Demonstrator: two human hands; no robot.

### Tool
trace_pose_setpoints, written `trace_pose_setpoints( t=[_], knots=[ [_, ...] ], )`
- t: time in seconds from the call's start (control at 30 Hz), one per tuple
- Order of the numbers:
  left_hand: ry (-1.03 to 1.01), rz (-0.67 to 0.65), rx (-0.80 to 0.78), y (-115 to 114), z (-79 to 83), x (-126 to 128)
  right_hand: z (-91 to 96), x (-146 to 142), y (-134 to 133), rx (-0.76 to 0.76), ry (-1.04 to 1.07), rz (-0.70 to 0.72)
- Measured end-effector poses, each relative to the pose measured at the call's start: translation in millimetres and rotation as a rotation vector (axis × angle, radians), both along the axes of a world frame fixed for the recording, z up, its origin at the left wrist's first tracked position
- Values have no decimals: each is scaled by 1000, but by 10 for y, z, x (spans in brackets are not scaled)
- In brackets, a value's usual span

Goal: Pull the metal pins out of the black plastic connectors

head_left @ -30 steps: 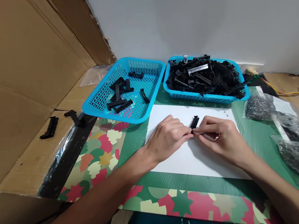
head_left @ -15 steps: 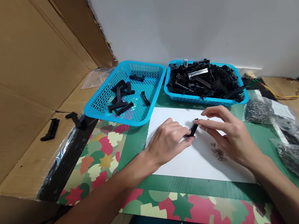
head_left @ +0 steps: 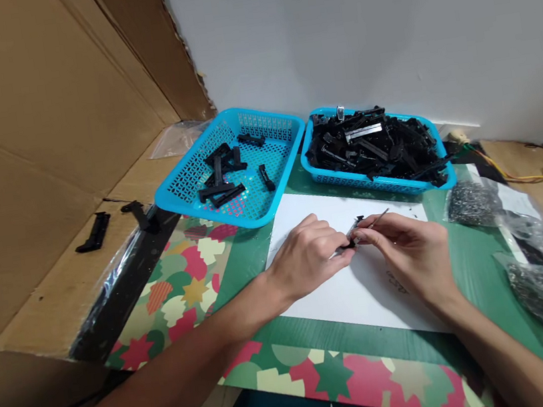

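My left hand [head_left: 311, 252] is closed around a small black plastic part [head_left: 347, 245], held over a white sheet of paper [head_left: 333, 299]. The part's far end sticks out past the fingers. With thumb and fingertips my right hand [head_left: 412, 248] pinches a thin, rod-like metal tool [head_left: 380, 216] right at the part. One end of the tool points up and to the right; its other end meets the part, where fingers hide the detail. Small wire pieces [head_left: 398, 283] lie on the paper beside my right hand, partly covered by it.
A blue basket [head_left: 178, 206] holds several black parts; a second blue basket [head_left: 374, 182] is heaped with them. Plastic bags of small metal pieces [head_left: 471, 202] lie at the right. Two black parts [head_left: 94, 232] rest on cardboard at the left. A wall stands behind.
My right hand has closed in on the black part, its fingers now pinched together, and the thin tool now shows plainly. My left hand keeps its hold in nearly the same place.
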State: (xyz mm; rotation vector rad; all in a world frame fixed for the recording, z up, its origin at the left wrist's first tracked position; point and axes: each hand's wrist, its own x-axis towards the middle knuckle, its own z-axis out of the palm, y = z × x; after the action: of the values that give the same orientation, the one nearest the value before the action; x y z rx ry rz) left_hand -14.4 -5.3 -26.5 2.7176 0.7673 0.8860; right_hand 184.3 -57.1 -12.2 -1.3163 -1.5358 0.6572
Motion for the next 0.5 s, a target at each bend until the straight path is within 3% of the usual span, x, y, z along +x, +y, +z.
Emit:
trace_pose_setpoints(
  t=[0.3,0.5],
  knots=[
    [58,-49,31,-10,56,-21,29,-57,-16,42,-81,-23],
    [27,-15,-60,-12,65,-31,-16,-67,-2,62,-130,-40]
  ],
)
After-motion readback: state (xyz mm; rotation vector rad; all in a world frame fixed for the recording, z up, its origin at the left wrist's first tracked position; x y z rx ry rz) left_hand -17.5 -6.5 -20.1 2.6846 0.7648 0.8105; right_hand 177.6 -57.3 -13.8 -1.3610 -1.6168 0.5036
